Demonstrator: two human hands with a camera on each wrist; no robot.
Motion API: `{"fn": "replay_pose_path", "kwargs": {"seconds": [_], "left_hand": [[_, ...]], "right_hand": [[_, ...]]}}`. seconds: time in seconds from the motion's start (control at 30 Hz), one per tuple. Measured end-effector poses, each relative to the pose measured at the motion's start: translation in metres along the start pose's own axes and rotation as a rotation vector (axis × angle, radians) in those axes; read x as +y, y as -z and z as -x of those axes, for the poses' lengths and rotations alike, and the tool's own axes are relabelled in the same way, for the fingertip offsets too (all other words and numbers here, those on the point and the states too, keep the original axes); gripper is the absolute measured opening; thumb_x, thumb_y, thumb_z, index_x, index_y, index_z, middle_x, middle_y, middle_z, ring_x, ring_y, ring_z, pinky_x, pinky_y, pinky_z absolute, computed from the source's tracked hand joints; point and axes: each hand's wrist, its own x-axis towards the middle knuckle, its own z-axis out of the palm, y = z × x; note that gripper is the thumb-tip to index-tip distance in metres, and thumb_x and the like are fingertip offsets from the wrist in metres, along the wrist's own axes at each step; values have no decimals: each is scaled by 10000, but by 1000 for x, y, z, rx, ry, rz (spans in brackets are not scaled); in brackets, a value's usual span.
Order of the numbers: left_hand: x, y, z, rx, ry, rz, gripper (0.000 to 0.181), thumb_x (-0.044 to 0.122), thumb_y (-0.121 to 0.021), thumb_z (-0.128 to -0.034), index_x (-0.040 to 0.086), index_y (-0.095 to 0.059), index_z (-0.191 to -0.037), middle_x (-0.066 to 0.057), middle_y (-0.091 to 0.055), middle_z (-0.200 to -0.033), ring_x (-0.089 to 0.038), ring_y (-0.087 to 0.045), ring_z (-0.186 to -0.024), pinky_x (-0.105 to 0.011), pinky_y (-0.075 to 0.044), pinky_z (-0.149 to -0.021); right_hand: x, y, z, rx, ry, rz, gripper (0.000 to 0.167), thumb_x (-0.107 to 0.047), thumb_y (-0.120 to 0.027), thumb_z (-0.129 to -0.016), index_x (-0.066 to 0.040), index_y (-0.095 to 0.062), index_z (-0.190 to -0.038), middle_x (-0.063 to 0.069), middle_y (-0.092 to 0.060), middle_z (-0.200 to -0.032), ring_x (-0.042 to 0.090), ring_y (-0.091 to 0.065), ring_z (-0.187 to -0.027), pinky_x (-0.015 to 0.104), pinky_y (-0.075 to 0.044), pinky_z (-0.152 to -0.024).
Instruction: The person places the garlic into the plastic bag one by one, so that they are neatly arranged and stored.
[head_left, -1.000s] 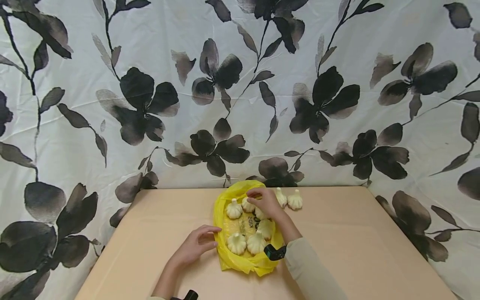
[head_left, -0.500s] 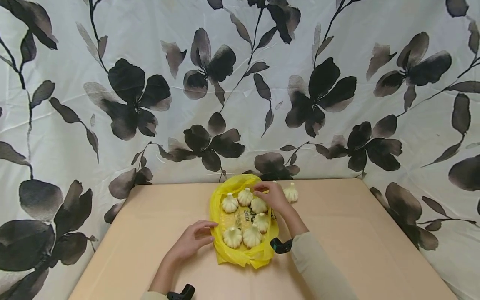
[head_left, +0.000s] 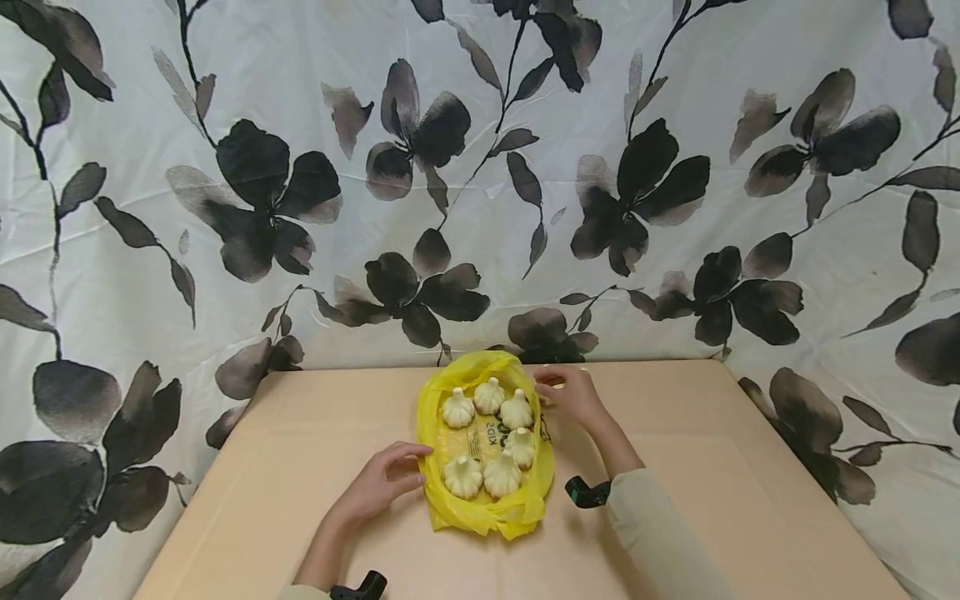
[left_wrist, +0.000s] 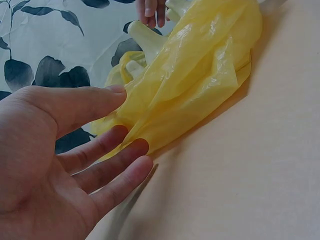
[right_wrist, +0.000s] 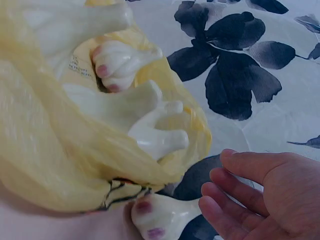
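A yellow plastic bag (head_left: 487,521) with its mouth spread wide lies on the table, several white garlic bulbs (head_left: 462,477) inside it. My left hand (head_left: 382,483) is at the bag's left side, thumb and fingers (left_wrist: 125,175) apart and lightly touching the plastic. Beyond the bag's far right rim is my right hand (head_left: 577,400), its fingers loosely bent. In the right wrist view, one garlic bulb (right_wrist: 165,217) lies outside the bag, its stem close to my right fingertips; whether they touch it I cannot tell. From the head view my right hand mostly hides that spot.
The tan tabletop (head_left: 712,467) stretches to both sides of the bag. Along its far edge hangs a white cloth (head_left: 525,250) with dark flower prints. Each wrist carries a small black camera (head_left: 587,492).
My right hand has moved right, from above the garlic in the bag to outside its rim, and now covers the loose bulbs seen earlier. The left hand stays at the bag's side.
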Motion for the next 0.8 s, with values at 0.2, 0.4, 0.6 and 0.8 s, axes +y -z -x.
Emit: {"fn": "replay_pose_path", "kwargs": {"seconds": [0.2,0.4,0.6,0.8], "left_hand": [[0,0,1,1,11,2,415,205,-680,-902,111,-586,-1295,-116,-566,-1294,-310,-583,-1165,-231,-487,-948],[0,1,3,-10,-13,3,416,196,-674,-906,90,-581,-1298,-141,-563,-1278,-333,-581,-1157,-273,-499,-956],[1,2,2,-7,-27,-13,412,207,-670,-909,100,-582,-1298,-130,-564,-1278,-317,-582,-1146,-366,-497,-983],[3,0,1,-3,-27,-45,419,229,-667,-912,95,-583,-1300,-125,-573,-1288,-296,-592,-1139,-379,-500,-979]], "right_hand": [[8,13,1,12,12,8,239,-99,-692,-881,-43,-700,-1114,137,-713,-1067,298,-650,-994,354,-582,-728],[19,26,0,30,39,44,244,-93,-677,-893,-13,-691,-1123,153,-713,-1064,324,-651,-999,425,-564,-810],[31,40,-4,53,53,66,236,-100,-665,-905,-4,-685,-1120,170,-708,-1079,347,-645,-1024,474,-543,-866],[37,49,-5,49,53,52,225,-114,-681,-894,-24,-690,-1100,177,-708,-1080,344,-657,-1017,481,-543,-879]]}}
